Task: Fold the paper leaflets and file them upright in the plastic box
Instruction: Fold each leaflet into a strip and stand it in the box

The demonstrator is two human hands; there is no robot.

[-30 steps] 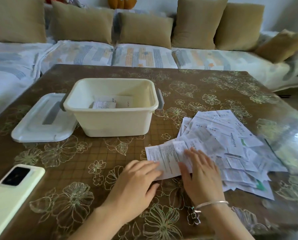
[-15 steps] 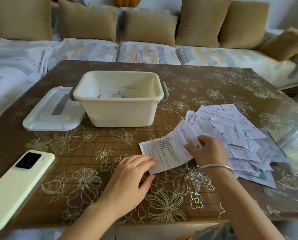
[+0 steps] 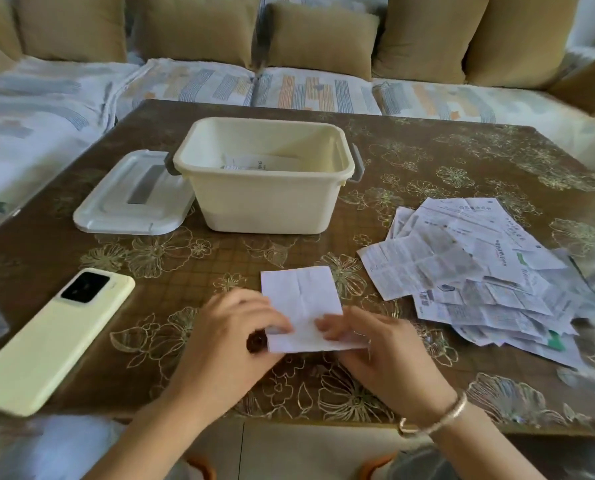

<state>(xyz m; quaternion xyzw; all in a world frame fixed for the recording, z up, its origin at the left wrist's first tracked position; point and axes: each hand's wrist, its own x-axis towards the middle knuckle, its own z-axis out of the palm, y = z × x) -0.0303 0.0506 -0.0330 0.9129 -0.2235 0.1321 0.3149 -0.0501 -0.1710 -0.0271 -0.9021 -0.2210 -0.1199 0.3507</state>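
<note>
Since half a second ago you have drawn one leaflet [image 3: 301,299] clear of the pile [image 3: 479,278] and turned it blank side up at the near middle of the table [image 3: 427,161]. Your left hand [image 3: 233,337] and right hand [image 3: 382,355] each pinch its near edge, close together; the fingertips are blurred. Beyond it stands the open box [image 3: 268,202] with some papers [image 3: 261,162] inside, its lid [image 3: 133,195] just beside it on the left. The pile lies to the right, a phone [image 3: 53,337] at near left.
</note>
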